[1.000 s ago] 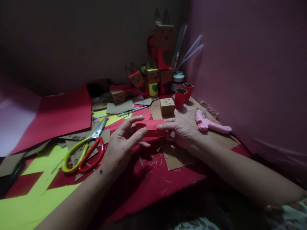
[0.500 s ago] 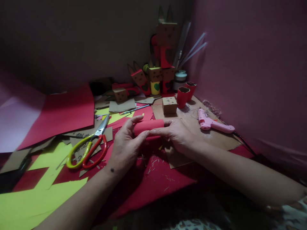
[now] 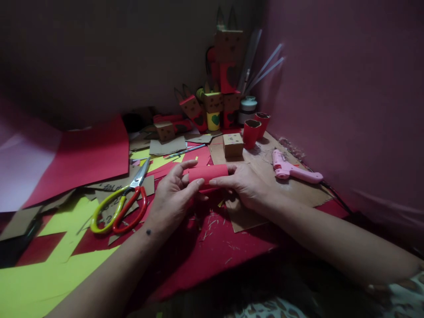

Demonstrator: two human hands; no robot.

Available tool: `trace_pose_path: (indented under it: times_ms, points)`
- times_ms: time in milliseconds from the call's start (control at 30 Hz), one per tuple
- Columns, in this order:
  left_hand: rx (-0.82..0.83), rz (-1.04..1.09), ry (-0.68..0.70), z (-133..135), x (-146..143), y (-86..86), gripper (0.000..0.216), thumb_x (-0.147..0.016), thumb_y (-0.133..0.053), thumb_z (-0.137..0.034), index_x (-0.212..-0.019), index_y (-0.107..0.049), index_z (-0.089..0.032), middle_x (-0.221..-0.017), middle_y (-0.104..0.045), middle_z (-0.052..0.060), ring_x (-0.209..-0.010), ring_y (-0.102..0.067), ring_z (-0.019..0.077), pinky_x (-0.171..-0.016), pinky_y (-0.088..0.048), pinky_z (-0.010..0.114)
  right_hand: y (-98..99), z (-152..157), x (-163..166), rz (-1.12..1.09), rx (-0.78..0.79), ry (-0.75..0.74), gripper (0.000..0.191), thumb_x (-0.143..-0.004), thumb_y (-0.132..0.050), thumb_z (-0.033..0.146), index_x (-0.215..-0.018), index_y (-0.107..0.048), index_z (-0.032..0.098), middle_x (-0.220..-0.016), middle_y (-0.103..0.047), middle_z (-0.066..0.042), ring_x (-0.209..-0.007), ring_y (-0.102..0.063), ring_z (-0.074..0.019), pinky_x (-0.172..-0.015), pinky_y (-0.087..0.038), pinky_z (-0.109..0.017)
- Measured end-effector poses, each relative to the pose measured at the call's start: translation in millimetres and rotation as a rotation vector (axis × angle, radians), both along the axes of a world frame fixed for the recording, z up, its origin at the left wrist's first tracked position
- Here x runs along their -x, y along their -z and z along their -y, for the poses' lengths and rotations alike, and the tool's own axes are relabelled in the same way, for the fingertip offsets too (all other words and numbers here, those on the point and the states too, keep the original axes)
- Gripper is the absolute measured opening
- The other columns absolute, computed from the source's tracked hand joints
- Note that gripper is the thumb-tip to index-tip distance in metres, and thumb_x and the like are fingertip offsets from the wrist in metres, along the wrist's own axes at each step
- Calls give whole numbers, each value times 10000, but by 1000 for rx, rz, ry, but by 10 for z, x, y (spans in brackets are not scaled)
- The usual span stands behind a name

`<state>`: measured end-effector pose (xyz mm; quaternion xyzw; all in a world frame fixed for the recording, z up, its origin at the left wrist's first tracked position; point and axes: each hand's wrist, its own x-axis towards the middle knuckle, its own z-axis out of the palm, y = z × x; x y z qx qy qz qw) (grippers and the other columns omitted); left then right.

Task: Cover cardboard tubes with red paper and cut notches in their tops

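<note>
Both my hands hold a red paper roll point(image 3: 209, 173) just above the red-covered work surface. My left hand point(image 3: 172, 196) grips its left end between thumb and fingers. My right hand point(image 3: 243, 183) curls over its right end, index finger along the front. The roll lies sideways between them. Scissors point(image 3: 121, 205) with yellow and red handles lie just left of my left hand.
A pink glue gun point(image 3: 293, 170) rests on a cardboard sheet point(image 3: 251, 216) to the right. A small cardboard box point(image 3: 232, 145), two red cups point(image 3: 253, 130) and stacked cardboard figures point(image 3: 218, 97) stand behind. Red paper point(image 3: 82, 157) and yellow paper point(image 3: 39, 278) cover the left side.
The flat red paper strip has been curled into a tight roll between my hands. Both hands have stayed in about the same place.
</note>
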<state>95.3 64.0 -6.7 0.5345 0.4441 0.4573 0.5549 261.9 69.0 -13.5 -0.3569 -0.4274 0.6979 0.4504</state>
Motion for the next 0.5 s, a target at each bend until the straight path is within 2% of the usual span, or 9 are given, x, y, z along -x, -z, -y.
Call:
trace_pose_path:
  times_ms: [133, 333, 400, 500]
  points:
    - [10, 36, 63, -18, 26, -37, 529, -763, -717, -219, -1230, -474, -169, -786, -724, 21, -577, -682, 151, -592, -557, 254, -6, -15, 1, 5, 24, 27, 194, -663, -788, 195, -843, -754, 132, -684, -722, -74, -537, -647, -152, -456, -476, -236]
    - [29, 90, 152, -58, 95, -49, 582, -725, -737, -171, -1253, -492, -193, -884, -722, 45, -675, -715, 194, -671, -589, 310, -37, -24, -37, 23, 47, 5, 256, -667, -746, 168, -920, -754, 134, -632, -698, -57, -511, -632, -153, -430, -454, -236]
    - [35, 41, 113, -52, 79, -27, 643, -709, -770, -218, -1279, -472, -202, -866, -717, 37, -608, -699, 188, -599, -589, 312, -37, -4, -33, 14, 26, -9, 217, -689, -708, 149, -902, -747, 139, -664, -709, -57, -550, -646, -151, -477, -476, -235]
    - [1, -82, -22, -37, 38, -6, 691, -669, -810, -260, -1283, -498, -196, -801, -701, 11, -581, -670, 162, -536, -556, 253, -37, 19, -16, 37, -33, -6, 173, -692, -667, 95, -846, -736, 133, -707, -712, -44, -607, -641, -123, -573, -488, -223]
